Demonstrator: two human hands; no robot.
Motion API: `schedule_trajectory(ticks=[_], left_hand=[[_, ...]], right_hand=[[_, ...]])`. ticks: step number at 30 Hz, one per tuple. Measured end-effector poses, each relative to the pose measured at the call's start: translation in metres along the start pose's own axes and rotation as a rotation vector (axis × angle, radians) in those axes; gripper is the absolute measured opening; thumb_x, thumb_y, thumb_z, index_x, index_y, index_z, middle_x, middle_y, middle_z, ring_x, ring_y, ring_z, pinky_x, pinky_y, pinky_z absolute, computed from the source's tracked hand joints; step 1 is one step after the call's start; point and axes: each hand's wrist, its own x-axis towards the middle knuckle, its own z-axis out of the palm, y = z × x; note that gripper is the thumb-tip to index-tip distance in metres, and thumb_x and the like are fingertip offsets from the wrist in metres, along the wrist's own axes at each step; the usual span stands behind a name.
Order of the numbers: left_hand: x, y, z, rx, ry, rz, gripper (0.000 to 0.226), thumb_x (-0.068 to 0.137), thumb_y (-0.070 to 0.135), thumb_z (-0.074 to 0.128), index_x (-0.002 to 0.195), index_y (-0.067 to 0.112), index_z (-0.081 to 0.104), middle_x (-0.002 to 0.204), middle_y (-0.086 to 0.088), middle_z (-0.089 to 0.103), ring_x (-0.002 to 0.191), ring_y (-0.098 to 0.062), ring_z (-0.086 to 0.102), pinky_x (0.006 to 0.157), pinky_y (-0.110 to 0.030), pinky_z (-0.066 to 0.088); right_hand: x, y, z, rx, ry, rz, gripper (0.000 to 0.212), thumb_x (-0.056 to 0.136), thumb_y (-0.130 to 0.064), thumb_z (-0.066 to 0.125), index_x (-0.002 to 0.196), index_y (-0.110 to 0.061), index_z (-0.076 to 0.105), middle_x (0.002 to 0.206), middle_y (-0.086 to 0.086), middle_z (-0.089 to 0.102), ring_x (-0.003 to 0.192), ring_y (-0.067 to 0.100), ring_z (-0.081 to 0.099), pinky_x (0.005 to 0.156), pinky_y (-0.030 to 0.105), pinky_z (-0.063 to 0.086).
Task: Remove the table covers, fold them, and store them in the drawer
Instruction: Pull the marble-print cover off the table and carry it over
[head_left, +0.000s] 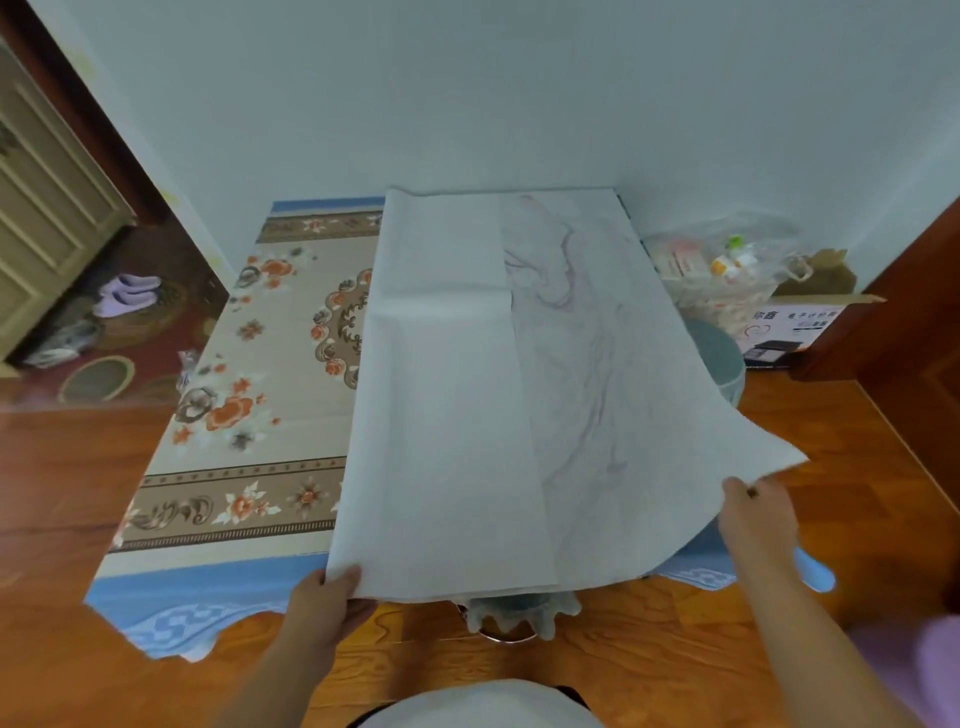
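**Folding the upper table cover: both hands at the near edge**

The white cover (467, 395), faintly marbled on its right half, lies doubled over the right side of the table. Its underside faces up on the left half, and a lengthwise edge runs from 12 toward 6 o'clock. The left hand (324, 605), at 7 o'clock, pinches the near left corner, thumb on top and fingers beneath, anchoring the layers at the table edge. The right hand (758, 512), at 4 o'clock, grips the near right corner and holds it raised off the table, so that this flap curls upward, presumably ready to be carried across for a further fold. The hands are well apart, one at each near corner.

Beneath lies the floral cover (260, 364), exposed from 9 to 11 o'clock, its blue border (197, 603) hanging over the near edge; it appears not yet removed. At 2 o'clock a plastic bag (727, 265) and a cardboard box (795, 327) stand beside the table. No drawer can be identified.
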Motion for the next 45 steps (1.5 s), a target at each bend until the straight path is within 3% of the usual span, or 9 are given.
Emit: schedule_trajectory(ticks=[3, 7, 11, 14, 21, 28, 32, 37, 45], left_hand=[[-0.009, 0.002, 0.007, -0.045, -0.019, 0.030, 0.023, 0.105, 0.011, 0.051, 0.127, 0.004, 0.052, 0.116, -0.022, 0.063, 0.100, -0.036, 0.067, 0.073, -0.041, 0.058], [-0.018, 0.004, 0.003, -0.193, -0.108, -0.018, 0.026, 0.106, 0.015, 0.049, 0.131, 0.008, 0.050, 0.120, -0.020, 0.061, 0.108, -0.037, 0.062, 0.094, -0.050, 0.052], [-0.025, 0.006, -0.009, -0.250, -0.148, -0.025, 0.027, 0.107, 0.024, 0.050, 0.128, 0.007, 0.052, 0.120, -0.023, 0.060, 0.109, -0.039, 0.062, 0.087, -0.052, 0.054], [-0.025, 0.007, -0.016, -0.275, -0.127, -0.051, 0.032, 0.106, 0.036, 0.050, 0.126, 0.011, 0.055, 0.120, -0.021, 0.063, 0.110, -0.039, 0.064, 0.091, -0.054, 0.054], [-0.029, 0.000, -0.011, -0.099, -0.123, -0.008, 0.035, 0.102, 0.026, 0.061, 0.133, 0.011, 0.053, 0.123, -0.014, 0.063, 0.109, -0.033, 0.065, 0.095, -0.046, 0.054], [-0.026, -0.001, 0.005, -0.097, -0.076, -0.053, 0.038, 0.094, -0.001, 0.067, 0.128, 0.000, 0.050, 0.109, -0.026, 0.067, 0.077, -0.030, 0.071, 0.058, -0.037, 0.062], [-0.039, 0.023, -0.014, -0.171, -0.259, -0.147, 0.035, 0.091, 0.000, 0.070, 0.122, -0.001, 0.055, 0.093, -0.022, 0.077, 0.069, -0.022, 0.075, 0.057, -0.033, 0.061], [-0.058, 0.033, -0.050, -0.047, -0.440, -0.206, 0.029, 0.086, 0.007, 0.078, 0.111, 0.007, 0.064, 0.084, -0.009, 0.078, 0.071, -0.018, 0.075, 0.076, -0.036, 0.056], [-0.032, -0.022, -0.137, 0.340, -0.652, -0.259, 0.031, 0.093, 0.009, 0.071, 0.122, 0.005, 0.063, 0.098, -0.014, 0.077, 0.086, -0.024, 0.070, 0.077, -0.036, 0.053]], right_hand=[[-0.045, -0.066, 0.032, -0.145, -0.304, -0.530, 0.015, 0.100, -0.012, 0.048, 0.108, -0.009, 0.060, 0.108, 0.008, 0.065, 0.088, 0.021, 0.061, 0.074, 0.035, 0.046], [-0.126, -0.096, 0.101, -0.336, -0.725, -0.985, 0.052, 0.106, -0.022, 0.041, 0.157, -0.022, 0.030, 0.159, -0.011, 0.034, 0.137, 0.008, 0.039, 0.115, 0.030, 0.035], [-0.170, -0.040, 0.148, -0.818, -0.962, -1.358, 0.036, 0.097, -0.011, 0.057, 0.131, 0.001, 0.059, 0.157, 0.013, 0.037, 0.143, 0.029, 0.030, 0.115, 0.046, 0.036], [-0.180, 0.003, 0.137, -0.672, -1.125, -1.050, 0.030, 0.104, -0.021, 0.045, 0.131, -0.015, 0.059, 0.159, -0.003, 0.036, 0.144, 0.018, 0.035, 0.118, 0.033, 0.028], [-0.144, 0.050, 0.078, -0.262, -0.278, -0.261, 0.008, 0.100, -0.021, 0.053, 0.106, -0.017, 0.056, 0.104, 0.003, 0.058, 0.087, 0.011, 0.053, 0.077, 0.032, 0.046], [-0.175, 0.063, 0.077, 0.378, -0.680, 0.726, 0.039, 0.096, -0.046, 0.062, 0.118, -0.013, 0.061, 0.118, 0.014, 0.067, 0.110, 0.031, 0.062, 0.100, 0.049, 0.050], [-0.213, 0.055, 0.090, 0.689, -0.821, 0.834, 0.057, 0.091, -0.047, 0.067, 0.131, -0.009, 0.056, 0.124, 0.020, 0.067, 0.120, 0.037, 0.061, 0.097, 0.049, 0.051], [-0.255, 0.013, 0.114, 1.093, -0.652, 0.836, 0.038, 0.098, -0.029, 0.063, 0.131, -0.011, 0.058, 0.124, 0.023, 0.067, 0.117, 0.044, 0.061, 0.081, 0.056, 0.057], [-0.340, 0.020, 0.135, 0.865, -0.212, 0.692, 0.019, 0.098, -0.013, 0.063, 0.115, -0.007, 0.061, 0.112, 0.014, 0.068, 0.099, 0.032, 0.065, 0.089, 0.051, 0.053]])
